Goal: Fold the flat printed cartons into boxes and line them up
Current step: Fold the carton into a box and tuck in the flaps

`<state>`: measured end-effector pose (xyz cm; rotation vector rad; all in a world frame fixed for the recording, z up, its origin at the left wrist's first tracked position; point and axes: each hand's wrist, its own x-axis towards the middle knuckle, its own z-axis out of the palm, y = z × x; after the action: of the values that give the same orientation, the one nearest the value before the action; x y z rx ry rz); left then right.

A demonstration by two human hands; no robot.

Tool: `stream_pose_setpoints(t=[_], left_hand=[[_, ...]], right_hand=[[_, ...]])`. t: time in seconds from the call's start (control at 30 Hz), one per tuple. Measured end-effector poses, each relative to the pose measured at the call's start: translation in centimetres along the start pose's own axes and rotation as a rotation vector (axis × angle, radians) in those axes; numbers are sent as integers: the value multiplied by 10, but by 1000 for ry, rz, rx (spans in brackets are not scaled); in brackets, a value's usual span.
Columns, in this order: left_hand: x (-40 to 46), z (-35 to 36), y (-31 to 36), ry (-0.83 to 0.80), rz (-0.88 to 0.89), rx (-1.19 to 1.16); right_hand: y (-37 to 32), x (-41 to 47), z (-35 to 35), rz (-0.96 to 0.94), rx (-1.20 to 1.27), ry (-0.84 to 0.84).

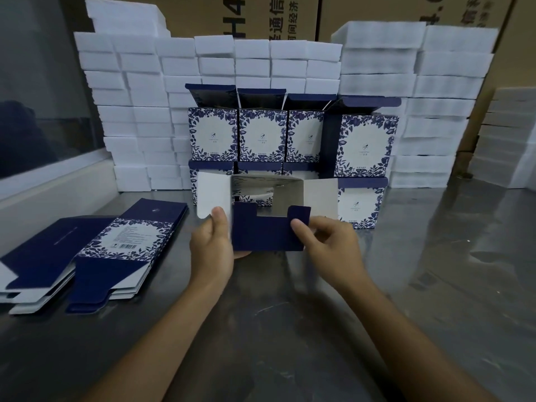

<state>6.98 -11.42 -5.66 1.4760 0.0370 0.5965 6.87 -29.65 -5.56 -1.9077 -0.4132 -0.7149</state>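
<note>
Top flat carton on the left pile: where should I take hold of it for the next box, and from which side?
Probably the dark blue tab at the near end of the top flat blue-and-white printed carton. It juts past the pile toward the person, so fingers can slide under and pinch it from the near side. Its long edges lie flush with the sheets beneath.

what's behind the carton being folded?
Behind the held carton: folded boxes stacked in two rows, then white foam blocks. The carton covers most of the lower row, so its count is hidden.

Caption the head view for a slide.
Both hands, left hand and right hand, fold a blue carton before stacked finished boxes.
</note>
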Motion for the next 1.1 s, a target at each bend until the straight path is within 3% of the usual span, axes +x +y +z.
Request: stream_pose_setpoints(t=[0.2,0.4,0.57,0.8,0.97,1.1], left_hand=[[-8,-1,0,-104,416,504],[-11,0,4,-101,419,578],[-16,5,6,-90,399,504],[-15,5,5,-27,220,384],[-22,11,2,-96,110,332],[-22,10,4,-118,62,313]], right_hand=[[2,0,-1,77,-56,251],[5,1,3,153,148,332],[11,-3,14,353,117,365],[14,-6,20,398,191,192],[1,-22,41,307,227,-159],[-1,-26,44,297,222,-195]])
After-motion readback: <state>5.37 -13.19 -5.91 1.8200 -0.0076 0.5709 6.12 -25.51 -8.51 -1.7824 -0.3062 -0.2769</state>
